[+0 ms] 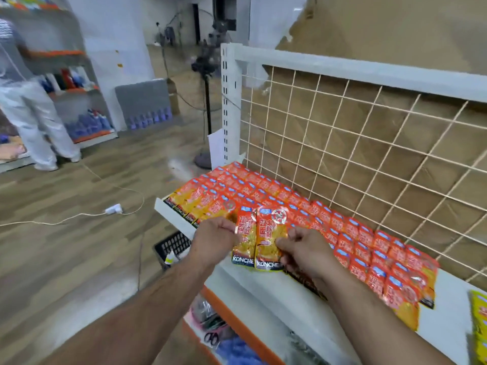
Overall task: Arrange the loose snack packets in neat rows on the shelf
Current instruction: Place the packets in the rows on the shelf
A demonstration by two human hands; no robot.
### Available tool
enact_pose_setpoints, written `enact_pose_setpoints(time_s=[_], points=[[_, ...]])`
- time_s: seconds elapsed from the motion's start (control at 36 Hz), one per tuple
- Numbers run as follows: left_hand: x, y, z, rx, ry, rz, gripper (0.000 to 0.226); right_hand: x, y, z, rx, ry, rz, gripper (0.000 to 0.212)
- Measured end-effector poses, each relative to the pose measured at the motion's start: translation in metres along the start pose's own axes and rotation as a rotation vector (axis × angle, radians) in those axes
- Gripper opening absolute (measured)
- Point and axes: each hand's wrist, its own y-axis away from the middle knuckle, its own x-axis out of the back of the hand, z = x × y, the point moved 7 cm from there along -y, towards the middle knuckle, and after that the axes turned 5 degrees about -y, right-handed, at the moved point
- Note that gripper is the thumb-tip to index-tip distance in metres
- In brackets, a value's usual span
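Several red and orange snack packets (276, 191) lie in overlapping rows on the white shelf (266, 293), running from its far left corner toward the right. Above the shelf's front edge my left hand (213, 241) pinches the left side of one packet (243, 241). My right hand (303, 251) pinches the right side of a second packet (270, 241) next to it. The two held packets sit side by side, upright, with their printed fronts toward me.
A wire grid back panel (355, 143) rises behind the rows. Yellow packets (479, 325) lie at the shelf's right end. A black crate (172, 246) sits on the floor below, with a lower shelf of goods. A fan stand (208, 111) and another person (29, 106) are at the left.
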Motion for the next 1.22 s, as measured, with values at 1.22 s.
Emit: enact_pose_setpoints(time_s=[1.22], points=[[0.048,-0.111,0.024,-0.773,-0.8,-0.263,0.018,-0.105,-0.029,0.008,-0.309,-0.003,0.516,0.022]])
